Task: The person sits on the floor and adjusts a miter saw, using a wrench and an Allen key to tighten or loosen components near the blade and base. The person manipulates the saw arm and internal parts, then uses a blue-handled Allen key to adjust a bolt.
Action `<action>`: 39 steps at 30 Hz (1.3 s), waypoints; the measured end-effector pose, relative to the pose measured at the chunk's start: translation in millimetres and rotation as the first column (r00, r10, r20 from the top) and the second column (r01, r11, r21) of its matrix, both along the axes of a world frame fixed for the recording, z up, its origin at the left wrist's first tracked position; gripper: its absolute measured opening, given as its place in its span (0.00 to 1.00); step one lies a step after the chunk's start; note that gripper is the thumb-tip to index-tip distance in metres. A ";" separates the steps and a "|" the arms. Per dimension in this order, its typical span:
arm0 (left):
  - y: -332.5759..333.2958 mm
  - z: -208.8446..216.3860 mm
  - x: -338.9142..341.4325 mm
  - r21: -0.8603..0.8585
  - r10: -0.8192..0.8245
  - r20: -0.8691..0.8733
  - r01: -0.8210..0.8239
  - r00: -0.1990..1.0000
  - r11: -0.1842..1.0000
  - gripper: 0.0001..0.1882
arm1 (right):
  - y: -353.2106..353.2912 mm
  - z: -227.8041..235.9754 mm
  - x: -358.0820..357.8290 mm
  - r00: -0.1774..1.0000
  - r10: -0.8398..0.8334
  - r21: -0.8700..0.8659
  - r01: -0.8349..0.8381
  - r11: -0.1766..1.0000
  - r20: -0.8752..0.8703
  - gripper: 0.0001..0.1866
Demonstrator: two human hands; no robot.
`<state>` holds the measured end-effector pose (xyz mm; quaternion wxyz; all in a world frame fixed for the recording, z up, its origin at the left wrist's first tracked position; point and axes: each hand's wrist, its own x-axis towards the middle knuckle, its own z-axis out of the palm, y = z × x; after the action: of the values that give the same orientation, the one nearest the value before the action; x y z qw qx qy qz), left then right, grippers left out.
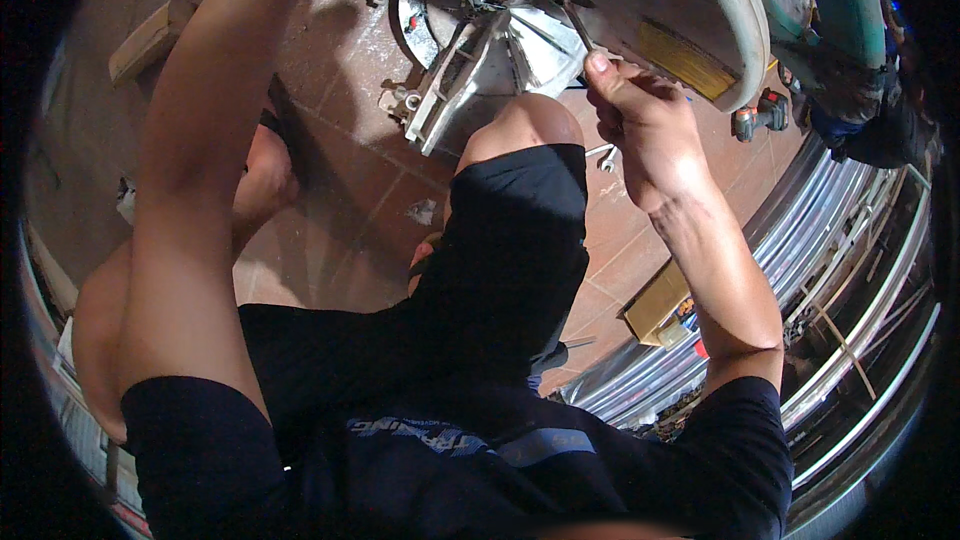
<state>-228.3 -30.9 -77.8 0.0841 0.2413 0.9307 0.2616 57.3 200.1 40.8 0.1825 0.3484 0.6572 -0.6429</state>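
Note:
My right hand [650, 120] is closed, thumb on top, around the lower end of a slim dark metal tool [578, 25]. The tool's upper end meets the underside of a large machine body with a thick pale rim [735, 0] and a yellow label; I cannot tell what kind of tool it is. My left forearm [225, 60] reaches up past the top edge, so the left hand is out of sight. Below the machine, a metal frame part [455, 80] stands over the tiled floor beside a curved metal plate [412, 30].
A wrench [607, 160] lies on the floor near my right wrist. Further right are a cordless drill [765, 116] and another person's dark clothing [885, 120]. An open cardboard box [657, 302] stands by bundled metal lengths [790, 240]. A wooden block [150, 40] lies far left.

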 end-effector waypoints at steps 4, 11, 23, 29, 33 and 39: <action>2.8 -1.0 -3.0 -0.002 0.009 -0.001 -0.009 1.000 1.000 0.24 | 3.5 3.3 10.7 0.994 0.086 0.072 -0.091 0.993 0.068 0.19; 13.7 30.2 19.4 -0.016 0.020 -0.027 -0.021 0.999 1.000 0.26 | -8.1 -22.5 77.5 0.919 0.342 0.211 -0.301 0.930 -0.197 0.17; 33.2 69.4 50.2 -0.149 0.095 0.054 -0.086 0.994 0.985 0.31 | -4.6 -30.6 102.9 0.767 -0.012 0.190 0.174 0.966 -0.641 0.11; 24.8 41.8 31.3 -0.128 0.061 -0.011 -0.062 0.998 0.990 0.28 | -4.8 -62.3 99.8 0.749 -0.258 -0.111 0.242 0.964 -0.610 0.32; 16.0 14.5 10.7 -0.023 0.048 0.016 -0.048 0.999 0.999 0.22 | 3.7 -66.3 98.7 0.731 -0.311 -0.081 0.333 0.940 -0.607 0.18; 6.8 -7.9 -20.2 -0.017 0.084 0.025 -0.084 0.996 0.996 0.14 | -2.5 -57.8 102.9 0.765 -0.497 -0.398 0.340 0.852 -0.410 0.11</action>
<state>-248.5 -24.1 -85.7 0.0870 0.1979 0.9410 0.2605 160.1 197.6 -17.0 -0.0929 0.2777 0.4800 -0.8270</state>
